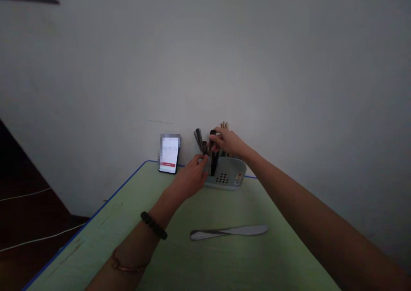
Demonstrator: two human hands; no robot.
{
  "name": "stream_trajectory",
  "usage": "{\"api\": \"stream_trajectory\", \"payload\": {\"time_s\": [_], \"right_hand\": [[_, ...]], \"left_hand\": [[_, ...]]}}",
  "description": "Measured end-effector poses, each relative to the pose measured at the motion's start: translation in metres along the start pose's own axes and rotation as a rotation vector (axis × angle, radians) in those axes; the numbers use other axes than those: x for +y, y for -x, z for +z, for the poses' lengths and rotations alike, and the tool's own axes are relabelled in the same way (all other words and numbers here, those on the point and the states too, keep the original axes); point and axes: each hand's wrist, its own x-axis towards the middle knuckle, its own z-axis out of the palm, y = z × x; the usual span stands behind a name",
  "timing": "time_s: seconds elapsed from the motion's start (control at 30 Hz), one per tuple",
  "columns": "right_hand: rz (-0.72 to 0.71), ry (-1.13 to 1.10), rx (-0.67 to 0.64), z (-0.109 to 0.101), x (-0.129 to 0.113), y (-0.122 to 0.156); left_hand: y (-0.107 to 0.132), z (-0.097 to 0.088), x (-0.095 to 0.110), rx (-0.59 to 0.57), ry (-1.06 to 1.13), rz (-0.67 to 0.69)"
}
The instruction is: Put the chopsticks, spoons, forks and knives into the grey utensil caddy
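Observation:
A grey plastic cutlery holder (229,166) with round holes in its front stands at the far end of the table. My left hand (192,175) is closed on the holder's left side, fingertips at its rim. Above the holder, my right hand (227,141) pinches a dark-handled utensil (212,133); its lower end is hidden, so I cannot tell its kind. Several dark handles (199,136) lean out of the left compartment. Behind my right hand, wooden chopsticks (224,124) stick up. A metal table knife (229,232) lies flat nearer to me, its blade to the right.
The light green table (180,265) has a blue edge and meets a pale wall (289,68). Propped against that wall, left of the holder, is a phone (169,154) with its screen lit. White cables (41,239) run across the dark floor at left.

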Motion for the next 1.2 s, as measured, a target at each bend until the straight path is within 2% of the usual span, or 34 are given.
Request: {"api": "stream_trajectory", "payload": {"time_s": [0.33,0.6,0.87,1.07,1.2], "right_hand": [[0.008,-0.044,0.003,0.009,-0.001,-0.004],[-0.007,-0.151,0.125,0.009,0.006,0.007],[-0.059,-0.168,0.014,0.003,0.004,0.007],[-0.057,-0.045,0.016,-0.004,0.003,0.004],[-0.053,-0.059,0.054,-0.002,0.004,0.006]], "left_hand": [[0.002,-0.001,-0.005,-0.002,0.035,0.054],[0.002,-0.002,-0.003,-0.012,0.047,0.053],[0.001,-0.002,-0.006,-0.022,0.048,0.068],[0.002,0.001,-0.011,-0.036,0.063,0.064],[0.002,-0.002,-0.01,-0.041,0.035,0.072]]}}
